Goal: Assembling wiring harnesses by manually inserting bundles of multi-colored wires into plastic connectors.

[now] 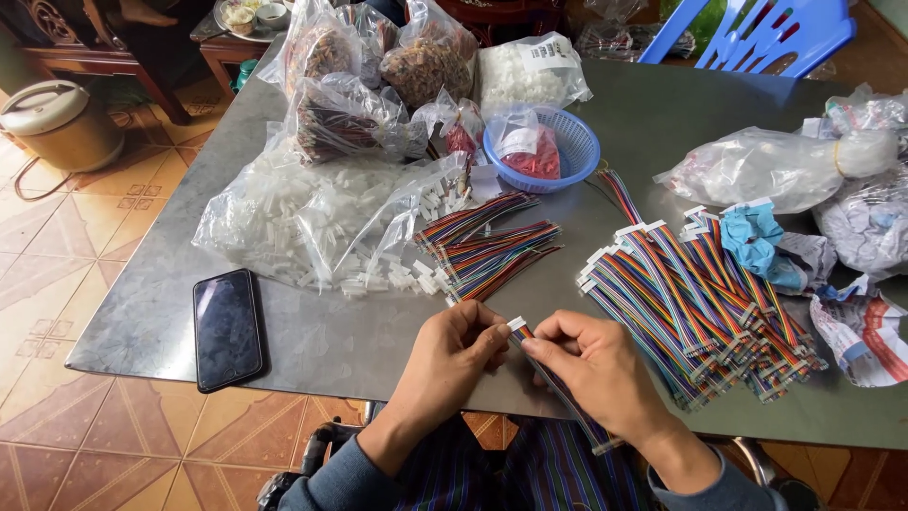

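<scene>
Your left hand (452, 343) and right hand (588, 360) pinch one ribbon cable (558, 383) by its white connector (517, 325); beyond them, the blue basket (573, 142) holds a bagged red bundle (532, 151).

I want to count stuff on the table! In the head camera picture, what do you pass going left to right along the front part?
Black phone → left hand → small white connector pinched by both hands → right hand → pile of rainbow ribbon cables → crumpled printed paper.

Black phone (227, 328), blue basket (572, 151)
</scene>
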